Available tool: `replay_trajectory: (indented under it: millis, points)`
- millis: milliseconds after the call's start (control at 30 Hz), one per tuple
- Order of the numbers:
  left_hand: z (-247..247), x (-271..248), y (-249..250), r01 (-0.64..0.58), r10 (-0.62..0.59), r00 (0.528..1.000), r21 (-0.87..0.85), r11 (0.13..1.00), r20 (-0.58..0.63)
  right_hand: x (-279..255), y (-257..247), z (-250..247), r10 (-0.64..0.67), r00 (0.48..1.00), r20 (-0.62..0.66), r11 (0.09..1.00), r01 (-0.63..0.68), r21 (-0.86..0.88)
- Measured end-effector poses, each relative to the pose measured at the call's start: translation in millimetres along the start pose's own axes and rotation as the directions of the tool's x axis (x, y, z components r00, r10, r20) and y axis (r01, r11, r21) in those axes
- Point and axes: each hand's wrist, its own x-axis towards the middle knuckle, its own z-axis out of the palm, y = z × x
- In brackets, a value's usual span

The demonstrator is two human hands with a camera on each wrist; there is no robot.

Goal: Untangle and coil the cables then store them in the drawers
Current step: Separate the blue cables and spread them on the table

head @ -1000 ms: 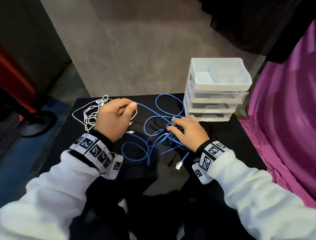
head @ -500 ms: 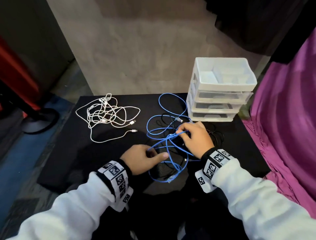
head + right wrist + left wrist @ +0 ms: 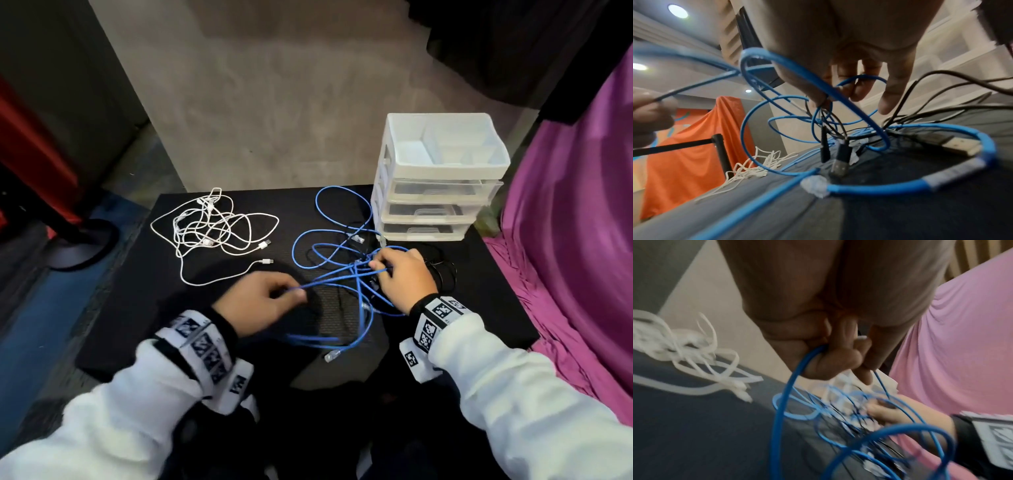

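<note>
A tangled blue cable [image 3: 329, 260] lies in loops on the black table [image 3: 144, 308], mixed with a black cable [image 3: 442, 270]. My left hand [image 3: 260, 301] pinches one blue strand [image 3: 795, 378] near the table's middle. My right hand [image 3: 400, 274] pinches other blue strands at the knot [image 3: 840, 91], in front of the white drawer unit [image 3: 438, 178]. A tangled white cable [image 3: 212, 229] lies apart at the back left. Black plugs [image 3: 840, 159] hang under my right hand in the right wrist view.
The drawer unit stands at the table's back right with its three drawers closed and an open tray on top. A purple cloth [image 3: 575, 240] drapes along the right side. A black stand base [image 3: 82, 246] sits on the floor to the left.
My left hand left the white cable at the back left and came to the blue tangle, where it now pulls a strand leftward. My right hand stayed at the knot.
</note>
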Motion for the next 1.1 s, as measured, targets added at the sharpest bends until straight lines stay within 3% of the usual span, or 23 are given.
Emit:
replay_trajectory:
  millis: [167,367,433,567,667,767,900,967,1100]
  points:
    - [-93.6,-27.7,-24.6,0.094,-0.058,0.981,0.193,0.977,-0.182,-0.1,26.4,-12.0,0.058,0.995,0.082,0.989,-0.046,-0.144]
    - [-135.0,-63.6,-47.4,0.172,-0.147,0.932,0.048,0.984,-0.330,-4.5,32.5,-9.8,0.085,0.990,0.109,0.982,-0.065,-0.176]
    - [-130.8,-70.8,-53.0,0.183,-0.153,0.932,0.064,0.981,-0.328,-4.0,32.6,-8.9,0.091,0.992,0.091,0.984,-0.076,-0.160]
    - [-117.6,-86.4,-73.6,0.209,-0.121,0.960,0.356,0.911,-0.252,-5.7,32.4,-8.4,0.057,0.993,0.100,0.991,-0.045,-0.126]
    - [-121.4,-100.6,-96.8,0.268,-0.172,0.955,0.461,0.846,-0.240,-8.6,36.7,-9.0,0.078,0.989,0.123,0.988,-0.061,-0.139]
    - [-142.9,-117.1,-117.6,0.343,-0.222,0.908,0.330,0.879,-0.354,-11.2,33.7,-10.2,0.091,0.984,0.155,0.985,-0.066,-0.160]
    - [-167.8,-137.6,-123.7,0.334,-0.176,0.820,0.205,0.920,-0.544,-9.6,18.0,-7.0,0.105,0.982,0.156,0.962,-0.060,-0.268]
    - [-168.2,-146.4,-123.4,0.379,-0.199,0.792,0.209,0.902,-0.578,-7.0,11.0,-5.7,0.114,0.983,0.146,0.942,-0.060,-0.331]
    - [-154.2,-162.6,-148.8,0.531,-0.375,0.745,0.150,0.834,-0.552,-4.2,0.5,-0.2,0.055,0.990,0.133,0.930,-0.002,-0.368]
